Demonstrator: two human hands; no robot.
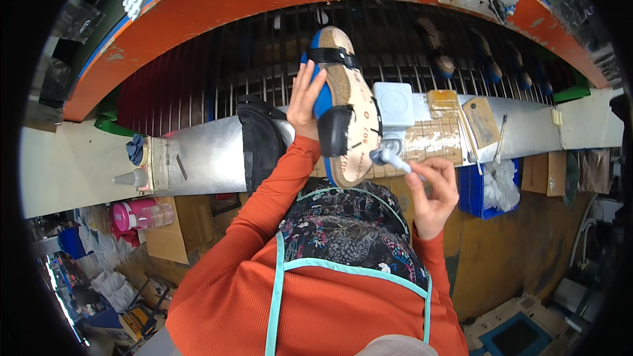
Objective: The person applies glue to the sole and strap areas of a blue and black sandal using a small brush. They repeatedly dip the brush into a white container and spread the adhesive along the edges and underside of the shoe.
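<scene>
My left hand (304, 100) is closed on the blue side of a shoe on a last (362, 133), which is raised over the bench with its underside toward me. Its cream insole board bears red printing and dark marks, and brown cork-like patches and black straps lie across it. In my right hand (433, 196), thumb and fingers pinch the pale handle of a small brush (394, 160). The brush's dark head touches, or is very near, the right edge of the underside by the lower end. Behind the shoe stands a white lidded container (394, 104).
Beyond the bench run metal rollers (244, 72) carrying several similar shoes (484, 56) at the right. A black bag-like item (258, 142) lies left of my arm. To the right are a yellowish block (442, 103), a wooden board (481, 122) and a blue bin (473, 191).
</scene>
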